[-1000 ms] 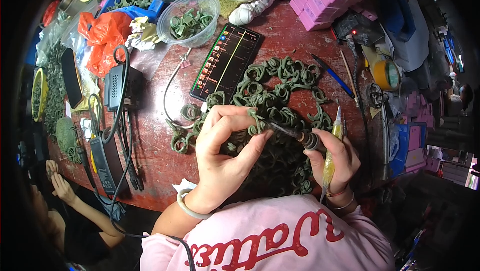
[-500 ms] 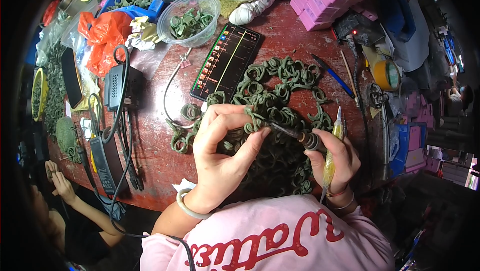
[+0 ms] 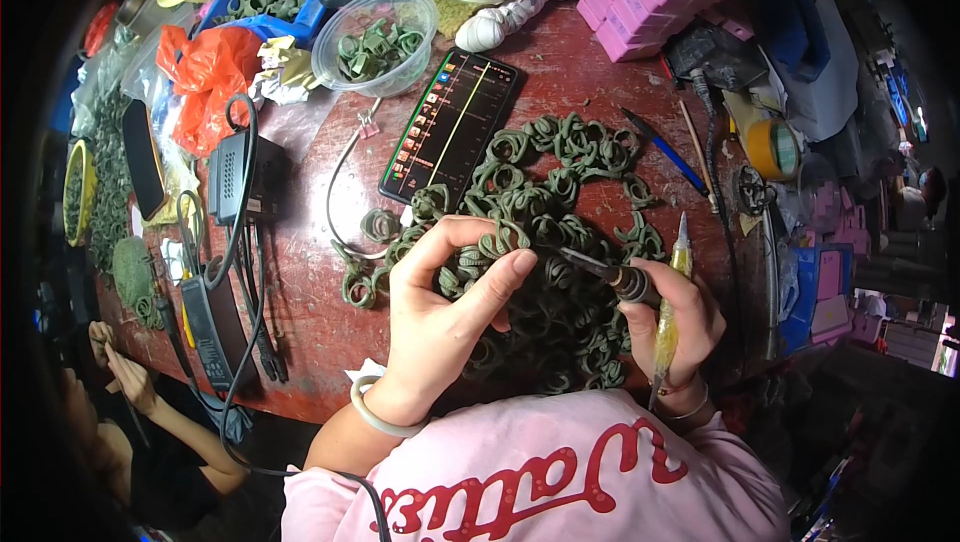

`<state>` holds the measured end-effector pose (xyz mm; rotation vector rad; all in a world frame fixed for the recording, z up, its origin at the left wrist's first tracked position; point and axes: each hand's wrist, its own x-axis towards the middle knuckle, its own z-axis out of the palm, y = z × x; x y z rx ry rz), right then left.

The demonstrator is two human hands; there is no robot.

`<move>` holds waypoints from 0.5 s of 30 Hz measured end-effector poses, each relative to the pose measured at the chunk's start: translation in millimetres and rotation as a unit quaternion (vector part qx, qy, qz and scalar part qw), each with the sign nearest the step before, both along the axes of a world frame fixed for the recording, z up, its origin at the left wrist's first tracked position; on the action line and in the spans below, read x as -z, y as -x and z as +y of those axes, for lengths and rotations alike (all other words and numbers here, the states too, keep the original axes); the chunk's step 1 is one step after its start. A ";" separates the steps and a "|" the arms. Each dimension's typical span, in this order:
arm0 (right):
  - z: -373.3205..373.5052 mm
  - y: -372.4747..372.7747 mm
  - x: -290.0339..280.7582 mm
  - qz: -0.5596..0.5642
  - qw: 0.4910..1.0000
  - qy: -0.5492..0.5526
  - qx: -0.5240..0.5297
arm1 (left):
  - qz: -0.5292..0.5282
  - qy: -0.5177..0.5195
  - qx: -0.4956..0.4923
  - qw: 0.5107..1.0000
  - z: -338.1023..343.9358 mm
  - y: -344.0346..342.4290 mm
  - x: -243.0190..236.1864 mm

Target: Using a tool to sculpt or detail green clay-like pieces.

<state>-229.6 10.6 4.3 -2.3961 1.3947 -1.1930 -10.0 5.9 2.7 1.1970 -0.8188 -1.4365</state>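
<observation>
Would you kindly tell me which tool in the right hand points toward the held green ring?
The dark tool, aimed leftward at the green ring; the yellow tool points forward instead.

We wear a pale pink top point(image 3: 465, 447) with short, loose sleeves, the right sleeve point(image 3: 745, 452) bunched in folds. Across its front runs large, rounded red script lettering point(image 3: 545, 487), its strokes joined in flowing curves and slanting up toward our right. Our left hand point(image 3: 445, 317) is bare, with a thick, smooth, off-white bangle point(image 3: 375, 420) round the wrist. Our right hand point(image 3: 697, 327) is bare too; at its wrist we have a thin reddish band point(image 3: 680, 385) and a slim, pale bracelet point(image 3: 692, 412).
</observation>
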 end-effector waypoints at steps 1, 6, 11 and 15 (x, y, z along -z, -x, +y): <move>0.0 0.0 0.0 0.000 1.000 0.000 0.001 | 0.021 -0.012 0.002 1.000 -0.1 -0.1 0.1; -0.1 -1.6 -1.5 0.004 1.000 0.007 0.006 | 0.058 -0.027 0.009 0.998 0.4 -0.4 1.4; 0.6 -2.0 -1.8 0.016 1.000 0.000 0.003 | -0.045 0.035 -0.006 0.998 -0.1 1.5 1.4; 1.1 -1.5 -0.8 0.028 1.000 -0.005 0.004 | -0.069 0.039 -0.025 0.997 -1.2 2.5 0.2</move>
